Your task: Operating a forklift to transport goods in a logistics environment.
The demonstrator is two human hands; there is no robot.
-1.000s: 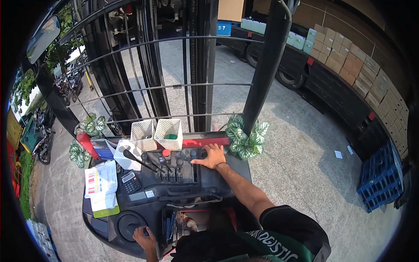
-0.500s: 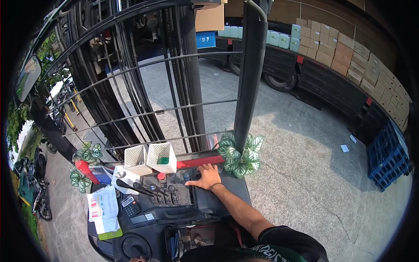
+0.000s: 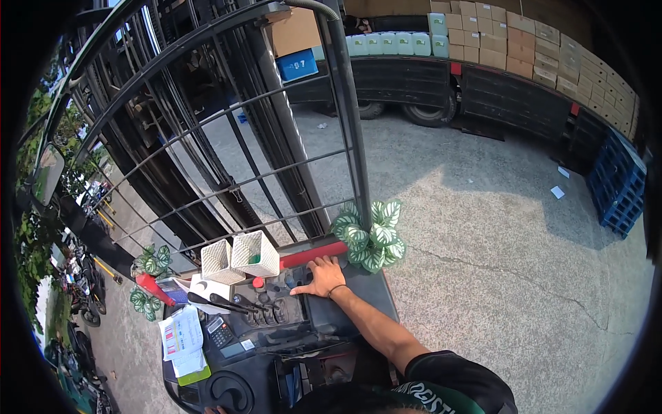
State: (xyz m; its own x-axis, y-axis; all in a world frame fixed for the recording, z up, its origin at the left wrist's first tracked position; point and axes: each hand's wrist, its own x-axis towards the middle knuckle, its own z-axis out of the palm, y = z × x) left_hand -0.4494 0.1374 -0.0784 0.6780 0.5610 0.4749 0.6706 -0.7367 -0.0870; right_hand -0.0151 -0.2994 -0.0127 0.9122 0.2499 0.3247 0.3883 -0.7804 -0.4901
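Observation:
My right hand (image 3: pixel 324 277) rests on top of the forklift's dark console (image 3: pixel 358 303), fingers spread, just behind a red padded bar (image 3: pixel 314 254). It holds nothing that I can see. Left of its thumb are a red button (image 3: pixel 258 282) and several black control levers (image 3: pixel 227 303). Only a sliver of my left hand (image 3: pixel 216 410) shows at the lower edge, beside the round black steering wheel (image 3: pixel 231 393); its fingers are mostly cut off. A calculator (image 3: pixel 221 332) and papers (image 3: pixel 183 334) on a green clipboard (image 3: pixel 195 376) lie left of the levers.
Two white baskets (image 3: pixel 255 254) and leafy plants (image 3: pixel 372 238) line the console's front. Beyond the guard bars and mast (image 3: pixel 276 131) stands a truck bed (image 3: pixel 510 100) carrying cartons (image 3: pixel 527 52) and pale green jugs (image 3: pixel 403 43). Blue pallets (image 3: pixel 618 183) are stacked at right; motorbikes (image 3: pixel 86 290) stand left.
The whole view has tilted and shifted, with the mast leaning more and the truck sitting farther left in the picture. My right hand keeps its place on the console.

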